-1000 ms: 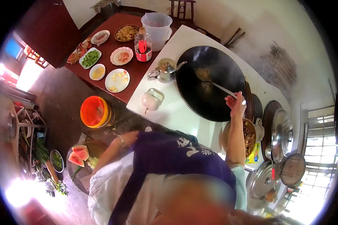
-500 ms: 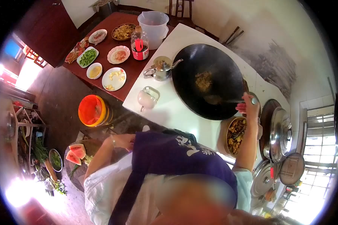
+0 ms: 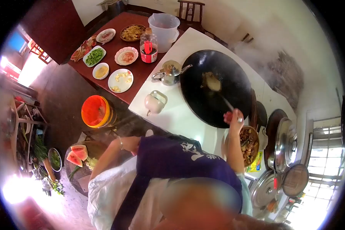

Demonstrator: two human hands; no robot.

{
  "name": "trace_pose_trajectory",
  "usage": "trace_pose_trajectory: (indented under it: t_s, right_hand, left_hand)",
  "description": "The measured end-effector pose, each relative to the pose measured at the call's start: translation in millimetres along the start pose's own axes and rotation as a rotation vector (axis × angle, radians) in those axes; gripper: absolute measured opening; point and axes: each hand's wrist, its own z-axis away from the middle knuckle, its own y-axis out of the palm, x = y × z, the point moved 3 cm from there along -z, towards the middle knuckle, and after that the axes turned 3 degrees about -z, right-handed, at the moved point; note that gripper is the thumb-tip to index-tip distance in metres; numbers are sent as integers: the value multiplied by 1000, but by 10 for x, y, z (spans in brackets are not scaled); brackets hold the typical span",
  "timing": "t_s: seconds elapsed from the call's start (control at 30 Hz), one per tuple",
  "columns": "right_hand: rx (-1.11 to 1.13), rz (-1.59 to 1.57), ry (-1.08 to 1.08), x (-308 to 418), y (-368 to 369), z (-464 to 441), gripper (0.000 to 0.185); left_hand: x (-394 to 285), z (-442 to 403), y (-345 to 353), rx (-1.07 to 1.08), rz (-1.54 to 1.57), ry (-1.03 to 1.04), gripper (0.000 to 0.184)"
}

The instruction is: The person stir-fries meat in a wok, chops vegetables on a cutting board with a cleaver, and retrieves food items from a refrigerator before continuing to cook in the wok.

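My right hand (image 3: 235, 118) is closed round the end of the handle of a metal wok spatula (image 3: 227, 102). Its pale, wide head lies among some brown food (image 3: 209, 79) on the far side of a large black wok (image 3: 195, 105). Thin steam hangs over the wok. At the front of my dark apron, my left hand (image 3: 131, 145) rests by my waist; its fingers are mostly hidden. A bowl of cooked food (image 3: 249, 145) stands beside my right forearm.
On the white stove top (image 3: 142, 105) are a steel kettle (image 3: 170, 73) and a pale pink container (image 3: 155, 102). The red table (image 3: 103, 90) bears several plates, a sauce bottle (image 3: 148, 48) and a plastic bucket (image 3: 164, 30). An orange bucket (image 3: 94, 111) stands on the floor; watermelon pieces (image 3: 78, 152) lie nearby.
My right hand has moved left and toward me, and the spatula head has swung to the far side of the wok, into the food. My left hand stays by my waist.
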Motion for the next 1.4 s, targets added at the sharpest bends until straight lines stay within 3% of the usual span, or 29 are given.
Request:
trace_pose_trajectory:
  t_s: [0.13,0.27,0.33,0.47,0.57,0.67,0.8,0.9,1.03,1.1,1.23,1.4]
  right_hand:
    - [6,104,-34,-343,-91,561,24]
    - [-45,10,92,-276,-31,122,31]
    - [57,-6,30,36,-68,-96,32]
    - [-8,253,90,1160,-175,73,35]
    - [23,266,118,1243,-338,99,37]
    - [-43,189,194,882,-54,18,37]
    - [-10,-119,79,451,245,-200,33]
    - [-72,-126,27,604,241,-263,38]
    - [-50,-147,107,103,97,-237,35]
    - [-108,-61,90,-93,-34,41,26]
    - [-97,-3,54,-422,-356,521,24]
    - [-125,-81,178,-72,-72,343,26]
  left_hand:
    - [52,-5,7,7,0,6,53]
    - [7,-38,-14,31,-13,-21,53]
    - [-1,-50,-20,34,-29,-33,53]
    - [29,-46,1,31,-27,-43,53]
    - [41,-40,2,30,-16,-47,53]
    - [45,-40,-2,29,-16,-48,53]
    - [53,-44,17,26,-24,-51,53]
    - [64,-35,47,15,-14,-53,53]
    - [80,-34,62,11,-3,-61,53]
    - [103,-11,86,0,7,-58,53]
    - [147,10,147,-23,23,-52,53]
    - [134,12,170,-27,21,-58,53]
